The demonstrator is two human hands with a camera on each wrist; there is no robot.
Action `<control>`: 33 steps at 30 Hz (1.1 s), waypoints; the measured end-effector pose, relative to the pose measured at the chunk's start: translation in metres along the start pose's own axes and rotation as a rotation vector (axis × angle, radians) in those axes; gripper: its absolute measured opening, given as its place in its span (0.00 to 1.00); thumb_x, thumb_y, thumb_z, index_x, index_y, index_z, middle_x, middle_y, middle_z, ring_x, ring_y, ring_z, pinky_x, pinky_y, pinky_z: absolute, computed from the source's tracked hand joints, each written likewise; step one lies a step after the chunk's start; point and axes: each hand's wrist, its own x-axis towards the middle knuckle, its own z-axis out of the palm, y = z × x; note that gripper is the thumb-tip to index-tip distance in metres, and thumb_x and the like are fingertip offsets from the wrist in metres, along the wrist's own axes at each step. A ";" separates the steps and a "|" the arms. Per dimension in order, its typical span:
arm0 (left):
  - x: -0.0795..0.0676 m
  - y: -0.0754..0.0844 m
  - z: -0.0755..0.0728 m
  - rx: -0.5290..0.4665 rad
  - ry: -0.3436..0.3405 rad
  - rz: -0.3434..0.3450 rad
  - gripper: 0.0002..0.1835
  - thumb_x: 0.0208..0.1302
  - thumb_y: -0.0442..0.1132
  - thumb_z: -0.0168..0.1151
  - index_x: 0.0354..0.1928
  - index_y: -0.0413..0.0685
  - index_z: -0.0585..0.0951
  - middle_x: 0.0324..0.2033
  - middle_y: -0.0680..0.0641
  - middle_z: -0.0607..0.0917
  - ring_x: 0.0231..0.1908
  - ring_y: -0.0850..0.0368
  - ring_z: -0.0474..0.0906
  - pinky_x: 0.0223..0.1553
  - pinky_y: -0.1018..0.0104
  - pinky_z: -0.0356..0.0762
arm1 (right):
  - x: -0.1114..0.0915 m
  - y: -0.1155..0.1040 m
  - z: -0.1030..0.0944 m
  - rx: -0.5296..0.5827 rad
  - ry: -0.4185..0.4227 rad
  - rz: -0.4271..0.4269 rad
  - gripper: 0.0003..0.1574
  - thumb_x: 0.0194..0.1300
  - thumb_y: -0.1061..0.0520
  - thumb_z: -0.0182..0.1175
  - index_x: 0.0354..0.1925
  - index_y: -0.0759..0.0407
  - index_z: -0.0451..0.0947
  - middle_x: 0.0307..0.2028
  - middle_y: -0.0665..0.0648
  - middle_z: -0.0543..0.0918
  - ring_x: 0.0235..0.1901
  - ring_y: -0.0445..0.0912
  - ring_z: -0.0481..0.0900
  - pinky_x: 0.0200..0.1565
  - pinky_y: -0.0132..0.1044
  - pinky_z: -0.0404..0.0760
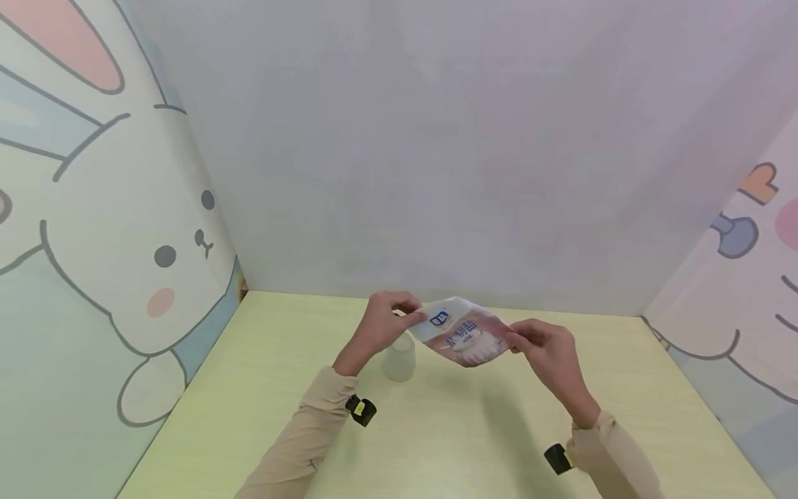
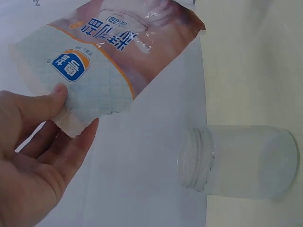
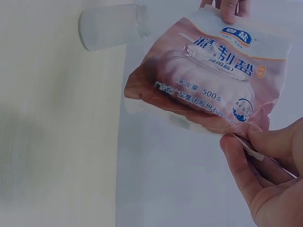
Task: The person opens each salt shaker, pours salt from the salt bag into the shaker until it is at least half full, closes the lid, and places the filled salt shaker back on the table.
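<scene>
A pink and pale blue salt bag [image 1: 466, 335], printed with large blue characters, is held up over the table between both hands. My left hand [image 1: 382, 324] pinches its pale blue end between thumb and fingers. At the opposite end, my right hand [image 1: 551, 355] pinches a corner, and thumb and fingers meet on its edge in the right wrist view. The bag's pale end [image 2: 78, 120] has a ragged edge in the left wrist view. A lidless glass jar [image 2: 246, 161] stands upright on the table, below and beside the left hand. What the cloudy jar contains I cannot tell.
The pale yellow table [image 1: 262, 388] meets a plain light wall [image 1: 436, 152] at the back. Side panels with cartoon animals [image 1: 125, 229] border it left and right. Dark wrist straps [image 1: 361, 410] sit on both forearms.
</scene>
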 end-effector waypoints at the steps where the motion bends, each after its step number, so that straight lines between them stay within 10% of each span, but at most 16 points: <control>1: 0.000 -0.001 0.000 0.002 -0.001 0.000 0.02 0.55 0.35 0.70 0.30 0.46 0.85 0.29 0.53 0.85 0.30 0.63 0.80 0.33 0.69 0.81 | 0.001 -0.004 0.000 -0.006 -0.001 -0.011 0.04 0.54 0.70 0.67 0.32 0.69 0.83 0.27 0.61 0.85 0.22 0.50 0.83 0.25 0.28 0.81; 33: -0.001 -0.019 -0.011 0.016 0.041 -0.060 0.06 0.51 0.26 0.70 0.29 0.44 0.84 0.29 0.49 0.86 0.30 0.58 0.82 0.34 0.65 0.83 | 0.029 -0.009 0.008 -0.128 -0.073 -0.138 0.03 0.54 0.70 0.67 0.28 0.64 0.83 0.22 0.53 0.83 0.19 0.44 0.80 0.22 0.30 0.80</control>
